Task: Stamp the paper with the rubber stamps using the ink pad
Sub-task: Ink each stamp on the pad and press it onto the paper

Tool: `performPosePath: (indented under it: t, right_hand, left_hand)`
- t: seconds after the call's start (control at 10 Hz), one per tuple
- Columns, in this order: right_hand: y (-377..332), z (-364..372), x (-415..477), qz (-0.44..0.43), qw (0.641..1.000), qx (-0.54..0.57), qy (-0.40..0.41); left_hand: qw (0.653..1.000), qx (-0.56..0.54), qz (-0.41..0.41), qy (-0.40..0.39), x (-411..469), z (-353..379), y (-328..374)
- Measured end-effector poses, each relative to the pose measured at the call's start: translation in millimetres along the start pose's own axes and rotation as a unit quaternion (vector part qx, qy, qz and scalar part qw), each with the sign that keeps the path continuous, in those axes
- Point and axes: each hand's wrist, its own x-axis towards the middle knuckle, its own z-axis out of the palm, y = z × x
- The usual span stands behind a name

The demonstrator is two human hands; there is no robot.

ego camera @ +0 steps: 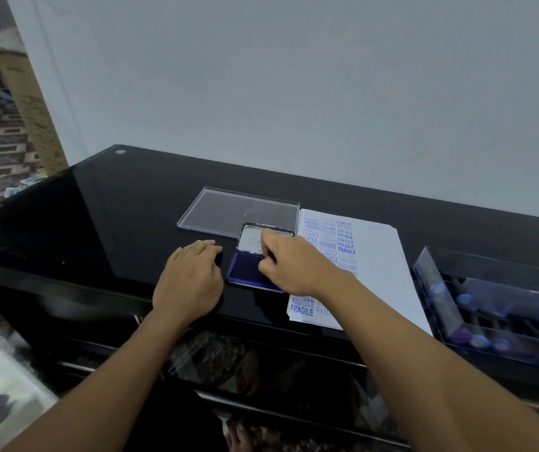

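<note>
A: Which step is judged to be in hand?

B: Inking. The right hand (pixel 289 267) is held over the ink pad (pixel 245 270), its fingers curled in a pinch. A dark sliver under the forefinger is taken to be the rubber stamp (pixel 273 257); the rest is hidden by the hand.

A: And the left hand (pixel 190 278)?

B: It is laid palm down on the table (pixel 114 223), just left of the ink pad, with the fingers nearly straight. Nothing is seen to be gripped.

A: How should the inking be done well?

B: The stamp should be pressed down flat and lightly, then lifted straight up, so that the face is inked evenly and no edge is flooded. The ink pad could be steadied by the idle hand if it slides on the glossy top.

A: How is the ink pad laid out?

B: Its long axis is run left to right, slightly skewed. The pad lid (pixel 252 238) is hinged at the far edge and thrown back, away from the person, with the blue surface turned upward.

A: The stamp's own axis?

B: It cannot be told. Only a downward face is presumed.

A: Where is the target?

B: The paper (pixel 379 256) is laid just right of the ink pad, already well filled with blue marks, its long axis run near to far. A stamp box (pixel 441 288) is set further right of the ink pad.
</note>
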Motion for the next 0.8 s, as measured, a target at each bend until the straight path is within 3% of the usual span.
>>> performPosePath:
  t: [0.8]
  right_hand:
    - [6.1,0.7,-5.4,0.009,1.0,0.019,0.004]
  left_hand:
    - [1.0,-0.006,0.001,0.007,-0.5,0.4,-0.6]
